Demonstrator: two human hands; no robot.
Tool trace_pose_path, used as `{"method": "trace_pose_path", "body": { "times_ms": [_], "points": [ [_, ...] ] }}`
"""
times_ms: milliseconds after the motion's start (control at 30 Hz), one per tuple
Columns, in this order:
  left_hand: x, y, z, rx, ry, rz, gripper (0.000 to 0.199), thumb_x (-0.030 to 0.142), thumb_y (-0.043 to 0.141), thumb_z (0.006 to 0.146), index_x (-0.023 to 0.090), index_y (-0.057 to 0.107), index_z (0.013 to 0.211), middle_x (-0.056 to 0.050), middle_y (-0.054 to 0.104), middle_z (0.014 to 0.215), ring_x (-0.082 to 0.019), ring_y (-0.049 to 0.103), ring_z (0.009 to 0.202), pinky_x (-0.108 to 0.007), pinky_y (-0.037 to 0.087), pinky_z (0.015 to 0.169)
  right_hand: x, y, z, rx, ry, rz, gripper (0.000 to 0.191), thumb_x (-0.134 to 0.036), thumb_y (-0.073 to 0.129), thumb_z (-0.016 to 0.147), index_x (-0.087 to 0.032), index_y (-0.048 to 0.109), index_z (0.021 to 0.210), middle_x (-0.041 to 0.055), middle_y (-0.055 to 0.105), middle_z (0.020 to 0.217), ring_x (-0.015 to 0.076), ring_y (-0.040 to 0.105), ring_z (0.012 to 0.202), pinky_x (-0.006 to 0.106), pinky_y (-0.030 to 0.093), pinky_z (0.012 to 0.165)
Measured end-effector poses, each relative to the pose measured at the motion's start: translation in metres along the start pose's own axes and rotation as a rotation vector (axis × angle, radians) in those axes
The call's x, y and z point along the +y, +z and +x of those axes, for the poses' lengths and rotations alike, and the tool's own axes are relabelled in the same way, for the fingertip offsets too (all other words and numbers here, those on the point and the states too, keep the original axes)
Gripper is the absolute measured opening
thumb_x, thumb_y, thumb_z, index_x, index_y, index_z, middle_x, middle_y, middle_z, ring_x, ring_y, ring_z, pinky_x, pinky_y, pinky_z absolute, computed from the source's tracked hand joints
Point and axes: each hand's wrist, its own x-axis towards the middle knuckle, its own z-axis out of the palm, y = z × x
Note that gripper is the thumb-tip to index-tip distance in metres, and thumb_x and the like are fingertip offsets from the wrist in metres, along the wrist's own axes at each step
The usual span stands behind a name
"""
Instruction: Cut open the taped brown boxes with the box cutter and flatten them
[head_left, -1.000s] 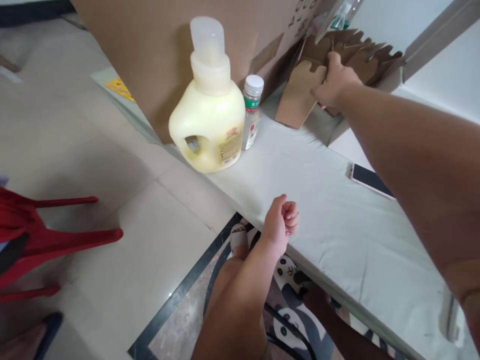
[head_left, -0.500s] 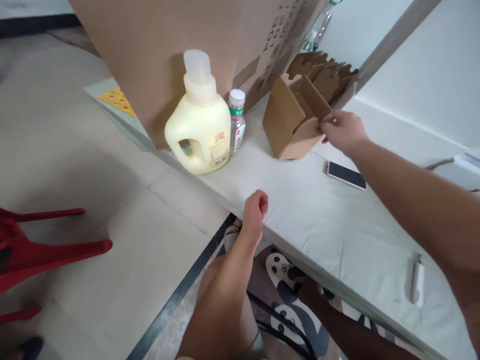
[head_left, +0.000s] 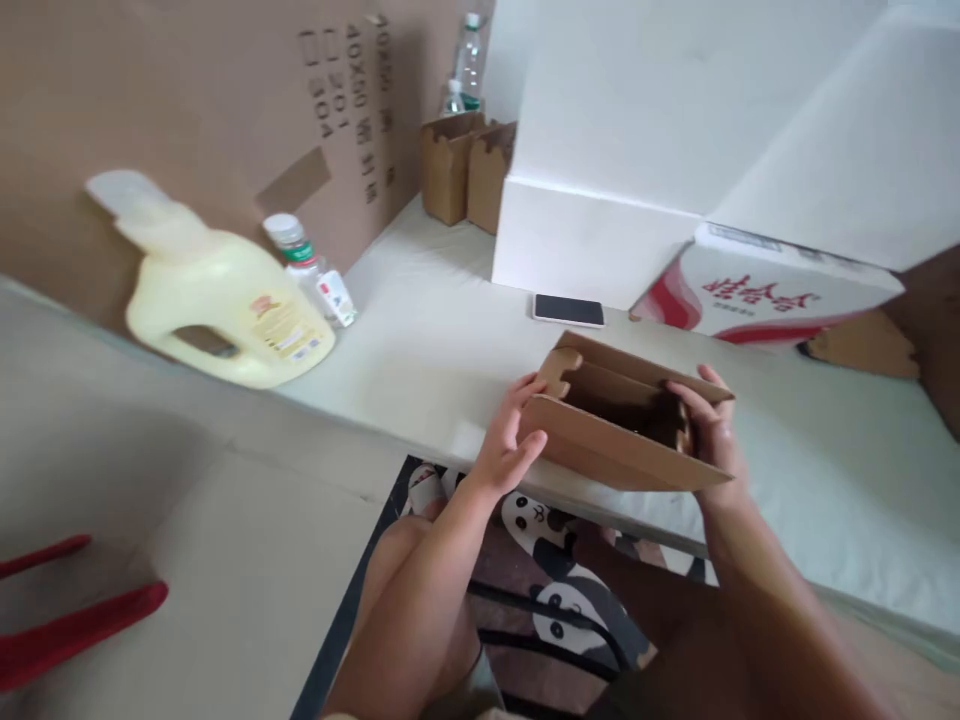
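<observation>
A small brown cardboard box (head_left: 622, 445), open at the top, is between my hands at the table's front edge. My left hand (head_left: 510, 440) grips its left end, fingers behind the notched end panel and thumb on the near side. At the right end my right hand (head_left: 712, 430) is closed over the end panel, with some fingers inside the opening. The inside of the box is dark, and its underside is hidden. A phone (head_left: 568, 310) lies flat just beyond it.
Left on the table (head_left: 420, 360) are a pale yellow detergent jug (head_left: 225, 300) and a small clear bottle (head_left: 311, 270). Similar small boxes (head_left: 448, 175) stand behind, near plastic bottles (head_left: 470, 65). A white-and-red carton (head_left: 765, 290) is back right. A red stool (head_left: 82, 630) stands on the floor.
The small box has come away from the group at the back, nearer to me. My left hand has risen from the table edge onto it. The view has turned right.
</observation>
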Motion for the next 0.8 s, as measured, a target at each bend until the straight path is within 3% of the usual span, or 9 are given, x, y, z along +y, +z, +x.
{"method": "trace_pose_path", "body": {
  "times_ms": [100, 200, 267, 333, 433, 500, 600, 700, 800],
  "points": [
    [-0.012, 0.013, -0.001, 0.041, -0.097, 0.004, 0.057, 0.065, 0.055, 0.090, 0.026, 0.063, 0.131, -0.015, 0.047, 0.153, -0.035, 0.046, 0.141, -0.050, 0.038, 0.115, 0.020, 0.003, -0.002, 0.029, -0.086, 0.354, 0.044, -0.057, 0.045, 0.093, -0.035, 0.064, 0.126, -0.0016, 0.022, 0.168, 0.0320, 0.027, 0.155, 0.054, 0.026, 0.125],
    [-0.018, 0.016, -0.001, 0.244, -0.127, -0.053, 0.060, 0.072, 0.064, 0.081, 0.021, 0.072, 0.112, -0.015, 0.055, 0.144, -0.035, 0.053, 0.134, -0.047, 0.045, 0.109, 0.029, 0.006, -0.006, 0.014, -0.083, 0.443, 0.032, -0.046, 0.051, 0.097, -0.036, 0.064, 0.125, -0.0015, 0.031, 0.165, 0.0285, 0.024, 0.156, 0.054, 0.020, 0.127],
    [-0.018, 0.019, 0.004, 0.381, -0.142, -0.063, 0.061, 0.076, 0.069, 0.073, 0.020, 0.074, 0.096, -0.014, 0.061, 0.135, -0.032, 0.059, 0.125, -0.042, 0.050, 0.103, 0.030, 0.007, -0.006, 0.006, -0.114, 0.480, 0.027, -0.041, 0.052, 0.098, -0.038, 0.060, 0.123, -0.0003, 0.038, 0.161, 0.0268, 0.028, 0.154, 0.055, 0.022, 0.126],
    [-0.016, 0.027, 0.011, 0.467, -0.173, -0.078, 0.061, 0.078, 0.071, 0.068, 0.019, 0.073, 0.086, -0.012, 0.064, 0.128, -0.029, 0.064, 0.115, -0.036, 0.055, 0.093, 0.031, 0.006, -0.006, 0.044, -0.177, 0.545, 0.032, -0.036, 0.053, 0.098, -0.042, 0.050, 0.129, 0.0017, 0.045, 0.154, 0.0253, 0.038, 0.149, 0.056, 0.031, 0.122],
    [-0.013, 0.043, 0.021, 0.517, -0.213, -0.123, 0.062, 0.076, 0.079, 0.061, 0.020, 0.071, 0.084, -0.009, 0.070, 0.108, -0.023, 0.068, 0.094, -0.030, 0.057, 0.077, 0.036, -0.002, -0.010, 0.145, -0.261, 0.589, 0.054, -0.029, 0.053, 0.096, -0.048, 0.030, 0.142, 0.0041, 0.054, 0.135, 0.0241, 0.052, 0.134, 0.055, 0.041, 0.116],
    [-0.012, 0.053, 0.026, 0.533, -0.213, -0.150, 0.061, 0.073, 0.083, 0.058, 0.021, 0.070, 0.087, -0.005, 0.071, 0.096, -0.020, 0.068, 0.089, -0.028, 0.056, 0.077, 0.040, -0.009, -0.015, 0.144, -0.265, 0.535, 0.049, -0.027, 0.051, 0.096, -0.046, 0.039, 0.140, 0.0049, 0.055, 0.126, 0.0250, 0.055, 0.128, 0.054, 0.042, 0.115],
    [-0.012, 0.061, 0.031, 0.572, -0.195, -0.153, 0.056, 0.066, 0.087, 0.058, 0.022, 0.067, 0.084, -0.002, 0.071, 0.089, -0.018, 0.067, 0.086, -0.025, 0.054, 0.076, 0.046, -0.018, -0.020, 0.063, -0.277, 0.513, 0.030, -0.031, 0.044, 0.098, -0.038, 0.063, 0.119, 0.0067, 0.054, 0.123, 0.0282, 0.054, 0.127, 0.055, 0.043, 0.114],
    [-0.011, 0.060, 0.034, 0.578, -0.198, -0.132, 0.052, 0.061, 0.088, 0.059, 0.020, 0.062, 0.077, 0.001, 0.068, 0.082, -0.014, 0.062, 0.076, -0.022, 0.050, 0.067, 0.050, -0.020, -0.021, 0.043, -0.322, 0.562, 0.030, -0.041, 0.045, 0.097, -0.031, 0.068, 0.113, 0.0092, 0.054, 0.124, 0.0304, 0.054, 0.128, 0.054, 0.045, 0.111],
    [-0.010, 0.058, 0.035, 0.537, -0.208, -0.104, 0.051, 0.059, 0.087, 0.060, 0.019, 0.059, 0.074, 0.001, 0.066, 0.080, -0.013, 0.061, 0.076, -0.022, 0.049, 0.069, 0.052, -0.018, -0.021, 0.065, -0.324, 0.508, 0.036, -0.052, 0.052, 0.093, -0.025, 0.067, 0.111, 0.0131, 0.052, 0.133, 0.0326, 0.052, 0.131, 0.054, 0.044, 0.111]
  ]
}}
